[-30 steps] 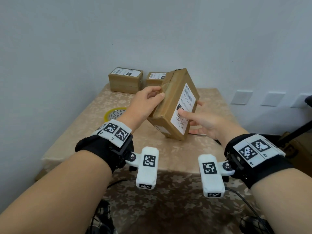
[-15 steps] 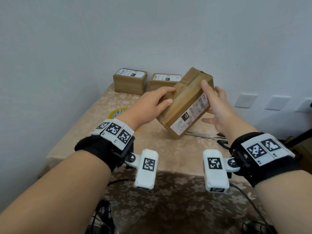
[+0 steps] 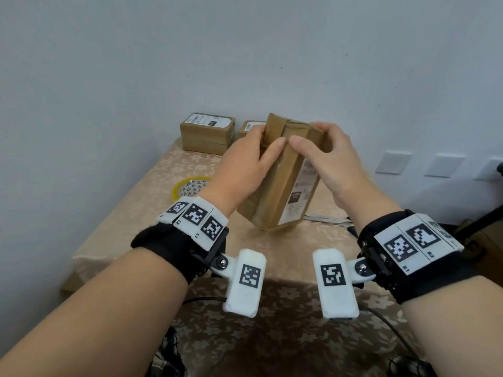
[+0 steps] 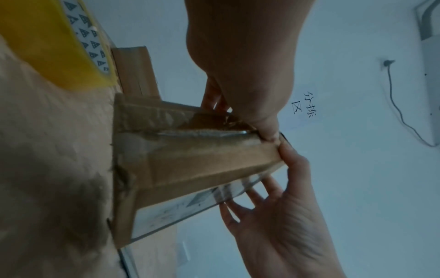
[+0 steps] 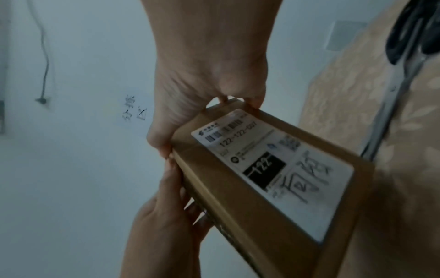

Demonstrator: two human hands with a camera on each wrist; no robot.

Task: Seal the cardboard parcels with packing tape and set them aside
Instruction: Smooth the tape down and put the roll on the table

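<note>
Head view: parcel (image 3: pixel 283 183) now tipped up on end near the table's (image 3: pixel 130 219) front edge.
Both hands, left hand (image 3: pixel 242 164) and right hand (image 3: pixel 329 159), grip its top, thumbs pressing the taped seam; a second ago it lay tilted. Tape roll (image 3: pixel 190 186) left; two parcels (image 3: pixel 206 133) at the far edge.

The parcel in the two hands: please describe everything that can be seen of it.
The brown cardboard parcel stands tilted on one lower corner on the patterned tablecloth. Glossy tape runs along its narrow side and over its top end. A white shipping label with barcode, "122" and handwriting covers one broad face. The left hand and right hand grip its upper end, thumbs nearly meeting.
</note>
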